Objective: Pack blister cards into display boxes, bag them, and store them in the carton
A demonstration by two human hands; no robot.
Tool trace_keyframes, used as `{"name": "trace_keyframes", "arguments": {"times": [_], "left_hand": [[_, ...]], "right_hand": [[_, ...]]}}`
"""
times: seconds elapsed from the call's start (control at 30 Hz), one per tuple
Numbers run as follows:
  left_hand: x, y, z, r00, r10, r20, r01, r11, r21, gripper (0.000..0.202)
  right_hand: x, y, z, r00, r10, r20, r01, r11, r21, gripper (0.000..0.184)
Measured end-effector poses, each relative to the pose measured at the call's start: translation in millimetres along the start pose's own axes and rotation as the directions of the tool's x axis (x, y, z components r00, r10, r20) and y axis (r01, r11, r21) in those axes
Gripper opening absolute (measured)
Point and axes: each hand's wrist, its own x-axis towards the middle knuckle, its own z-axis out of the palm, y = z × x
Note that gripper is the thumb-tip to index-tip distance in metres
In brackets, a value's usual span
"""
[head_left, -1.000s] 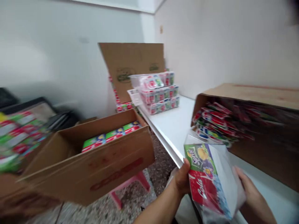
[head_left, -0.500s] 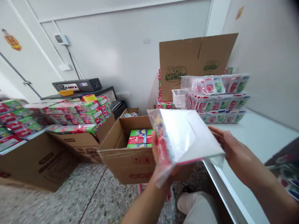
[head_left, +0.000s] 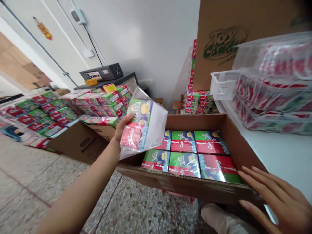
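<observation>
My left hand [head_left: 123,127] grips a plastic-wrapped candy box [head_left: 142,122] by its left edge. The box is tilted above the left part of an open cardboard carton [head_left: 195,120]. Its printed red and green face and a white side show through the loose wrap. Inside the carton lie several similar candy boxes [head_left: 182,142] in rows; the held box hides the carton's left end. My right hand [head_left: 275,195] is open, fingers spread, at the carton's near right corner, with nothing in it. Whether its fingertips touch the rim I cannot tell.
Stacks of candy boxes [head_left: 112,100] stand at the left beside another open carton [head_left: 80,143]. On the white table [head_left: 273,152] at the right are a white plastic basket [head_left: 223,86] and bagged packs [head_left: 275,97]. A tall carton [head_left: 219,42] rises behind them.
The wrapped box has moved left and turned its printed face towards me, now in my left hand alone. My right hand has left it and come down by the carton's near right corner.
</observation>
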Motion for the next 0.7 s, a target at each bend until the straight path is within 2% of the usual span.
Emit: {"name": "trace_keyframes", "arguments": {"times": [0.07, 0.13, 0.17, 0.2, 0.3, 0.37, 0.43, 0.47, 0.5, 0.53, 0.57, 0.6, 0.63, 0.67, 0.7], "left_hand": [[8.9, -8.8, 9.5, 0.991, -0.126, 0.035, 0.119, 0.982, 0.144, 0.032], [18.6, -19.4, 31.7, 0.964, -0.185, 0.189, 0.123, 0.946, 0.301, 0.037], [23.8, -26.7, 47.0, 0.933, -0.192, 0.305, 0.064, 0.921, 0.384, 0.046], [28.8, -36.1, 64.5, 0.883, -0.189, 0.429, -0.033, 0.888, 0.458, 0.059], [39.0, -78.3, 121.5, 0.700, -0.106, 0.706, -0.455, 0.696, 0.555, 0.097], [40.8, -111.9, 154.8, 0.586, -0.091, 0.805, -0.631, 0.572, 0.524, 0.105], [39.3, -138.7, 177.6, 0.490, -0.005, 0.872, -0.765, 0.477, 0.432, 0.109], [37.5, -146.9, 184.1, 0.458, 0.022, 0.889, -0.801, 0.445, 0.401, 0.111], [35.2, -151.4, 187.1, 0.445, 0.039, 0.895, -0.819, 0.421, 0.389, 0.112], [32.3, -152.6, 186.8, 0.459, 0.043, 0.887, -0.820, 0.406, 0.404, 0.113], [29.2, -151.3, 183.9, 0.512, 0.045, 0.858, -0.796, 0.401, 0.454, 0.113], [25.9, -148.8, 179.2, 0.599, 0.044, 0.799, -0.739, 0.415, 0.532, 0.112], [22.7, -146.3, 173.6, 0.710, 0.023, 0.704, -0.630, 0.468, 0.620, 0.109], [19.9, -144.9, 168.3, 0.812, -0.030, 0.583, -0.473, 0.551, 0.687, 0.103], [17.7, -145.5, 164.2, 0.875, -0.112, 0.470, -0.302, 0.633, 0.713, 0.094]], "right_hand": [[-2.9, 4.6, 3.4, 1.000, -0.021, -0.011, 0.020, 1.000, -0.001, 0.068], [-0.9, 0.8, 1.2, 1.000, 0.013, 0.008, -0.013, 1.000, -0.007, 0.059], [2.0, -3.4, -1.1, 0.999, 0.042, 0.022, -0.042, 0.999, -0.011, 0.054], [6.0, -8.3, -3.7, 0.997, 0.065, 0.031, -0.064, 0.998, -0.016, 0.050], [20.9, -22.0, -11.5, 0.997, 0.076, -0.003, -0.076, 0.997, -0.029, 0.040], [29.8, -27.6, -16.3, 0.997, 0.071, -0.036, -0.072, 0.997, -0.037, 0.037], [36.5, -30.8, -20.6, 0.996, 0.075, -0.056, -0.078, 0.996, -0.045, 0.035], [39.0, -32.0, -22.4, 0.995, 0.073, -0.063, -0.076, 0.996, -0.050, 0.033], [41.1, -33.2, -23.9, 0.995, 0.069, -0.072, -0.073, 0.996, -0.057, 0.031], [42.7, -34.5, -24.9, 0.995, 0.067, -0.078, -0.072, 0.995, -0.064, 0.029], [44.0, -35.8, -25.5, 0.994, 0.068, -0.085, -0.074, 0.995, -0.069, 0.026], [45.0, -37.2, -25.7, 0.993, 0.072, -0.092, -0.078, 0.994, -0.071, 0.024], [45.7, -38.5, -25.6, 0.992, 0.076, -0.101, -0.083, 0.994, -0.066, 0.023], [46.2, -39.7, -25.2, 0.991, 0.085, -0.108, -0.091, 0.994, -0.055, 0.023], [46.4, -40.7, -24.8, 0.989, 0.092, -0.112, -0.097, 0.995, -0.040, 0.022]]}}
